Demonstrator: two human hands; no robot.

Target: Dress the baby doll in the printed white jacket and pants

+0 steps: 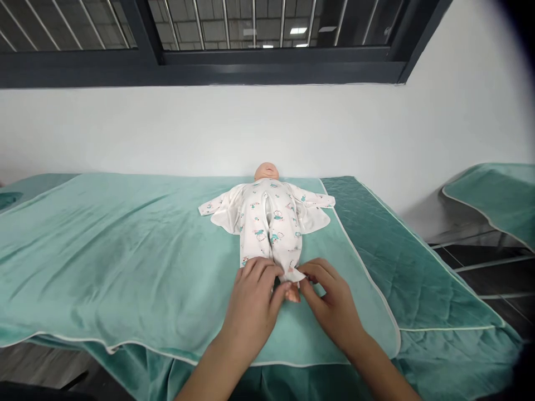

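A baby doll [266, 171] lies on its back on a green cloth, its head by the wall. It wears a white printed outfit [271, 214], sleeves spread to both sides, the two legs stretched toward me. At the leg on the right, a bare doll foot [293, 293] shows below the cuff. My right hand [332, 298] pinches the outer edge of that cuff between thumb and fingers. My left hand [257, 298] is bent over the lower legs, its fingers curled at the cuff's inner side; what its fingertips hold is hidden.
The green cloth [125, 250] has a pale border and covers a bed against a white wall [188, 128]. A darker quilted cover [401, 267] lies to the right. Beyond it are metal bars and another green-covered surface [497, 192]. A dark-framed window [271, 58] is above.
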